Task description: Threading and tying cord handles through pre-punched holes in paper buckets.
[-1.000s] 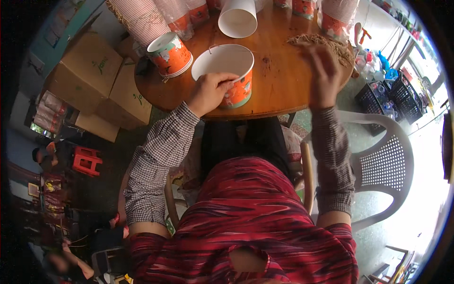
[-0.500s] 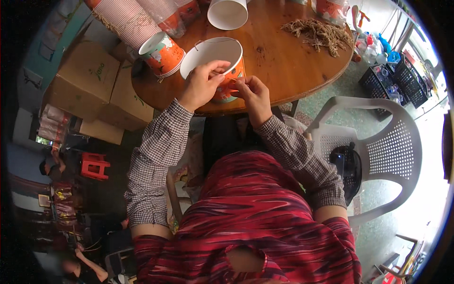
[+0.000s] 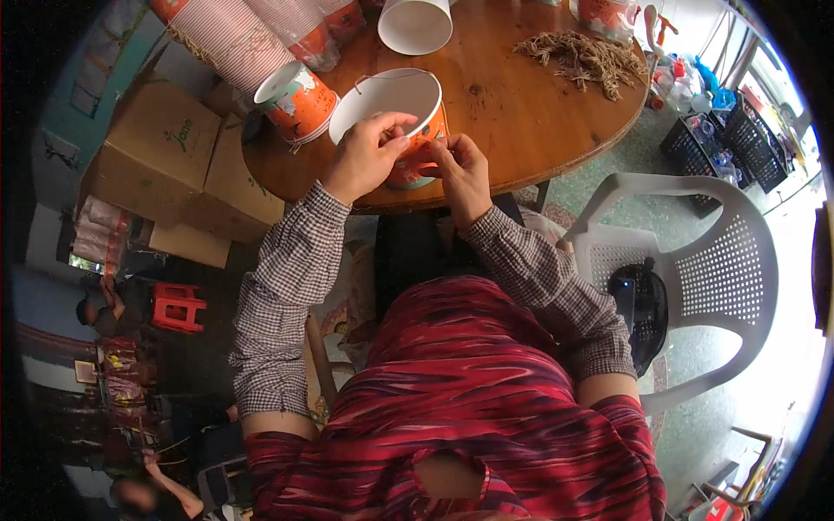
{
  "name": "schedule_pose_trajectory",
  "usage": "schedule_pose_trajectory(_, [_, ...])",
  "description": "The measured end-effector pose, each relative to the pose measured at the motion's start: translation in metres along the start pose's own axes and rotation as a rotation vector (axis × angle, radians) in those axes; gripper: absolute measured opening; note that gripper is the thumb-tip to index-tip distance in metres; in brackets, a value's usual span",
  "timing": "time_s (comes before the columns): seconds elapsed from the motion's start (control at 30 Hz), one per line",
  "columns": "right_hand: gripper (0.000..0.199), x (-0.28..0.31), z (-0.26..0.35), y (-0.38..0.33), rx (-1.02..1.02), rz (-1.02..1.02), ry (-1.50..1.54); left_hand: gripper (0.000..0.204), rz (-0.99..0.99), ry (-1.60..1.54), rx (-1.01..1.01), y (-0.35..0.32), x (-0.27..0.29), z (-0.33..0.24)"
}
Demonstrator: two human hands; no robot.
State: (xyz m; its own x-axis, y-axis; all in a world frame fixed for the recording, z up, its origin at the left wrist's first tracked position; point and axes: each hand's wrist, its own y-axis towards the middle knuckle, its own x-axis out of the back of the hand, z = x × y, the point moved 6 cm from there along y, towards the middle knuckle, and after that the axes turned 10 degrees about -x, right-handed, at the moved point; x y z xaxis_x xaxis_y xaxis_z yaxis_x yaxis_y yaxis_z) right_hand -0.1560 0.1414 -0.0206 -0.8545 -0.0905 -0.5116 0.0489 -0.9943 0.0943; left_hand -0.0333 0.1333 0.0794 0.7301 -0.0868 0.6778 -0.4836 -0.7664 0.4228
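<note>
A white-lined orange paper bucket stands at the near edge of a round wooden table. My left hand grips its near rim, thumb and fingers pinched over the edge. My right hand presses against the bucket's outer side just right of the left hand, fingertips pinched on something small I cannot make out, perhaps a thin string. A thin wire-like handle arcs across the bucket's mouth.
A pile of tan fibre strings lies at the table's right. Another orange bucket, stacked paper cups and an upturned white bucket stand nearby. Cardboard boxes sit left; a white plastic chair is at right.
My right hand left the fibre pile and came back to the bucket's side. The left hand stayed on the bucket's rim.
</note>
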Motion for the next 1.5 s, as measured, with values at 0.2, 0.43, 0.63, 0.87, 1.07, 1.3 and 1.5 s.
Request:
schedule_pose_trajectory(0.2, [0.014, 0.001, -0.003, 0.003, 0.036, -0.024, -0.017, 0.025, 0.013, 0.001, 0.002, 0.0, 0.0, -0.001])
schedule_pose_trajectory(0.43, [0.014, -0.004, -0.006, 0.003, 0.051, -0.08, 0.065, 0.025, 0.047, 0.058, 0.016, 0.002, 0.0, -0.005])
schedule_pose_trajectory(0.63, [0.013, -0.005, -0.004, 0.007, 0.085, -0.088, 0.006, 0.023, 0.098, 0.152, -0.044, 0.009, -0.002, -0.01])
schedule_pose_trajectory(0.87, [0.014, -0.012, 0.045, -0.006, 0.288, 0.01, -0.552, 0.018, 0.136, 0.088, 0.096, 0.009, 0.004, -0.007])
schedule_pose_trajectory(1.07, [0.007, 0.012, 0.116, 0.02, 0.685, -0.205, -0.986, 0.015, 0.058, 0.054, 0.057, 0.005, 0.007, -0.004])
schedule_pose_trajectory(1.3, [0.01, -0.057, 0.12, 0.046, 0.625, 0.216, -0.941, 0.015, -0.068, -0.084, 0.117, 0.003, 0.016, 0.011])
schedule_pose_trajectory(1.5, [0.013, -0.065, 0.089, 0.056, 0.09, 0.577, -0.679, 0.008, -0.331, -0.098, -0.04, -0.001, 0.031, -0.003])
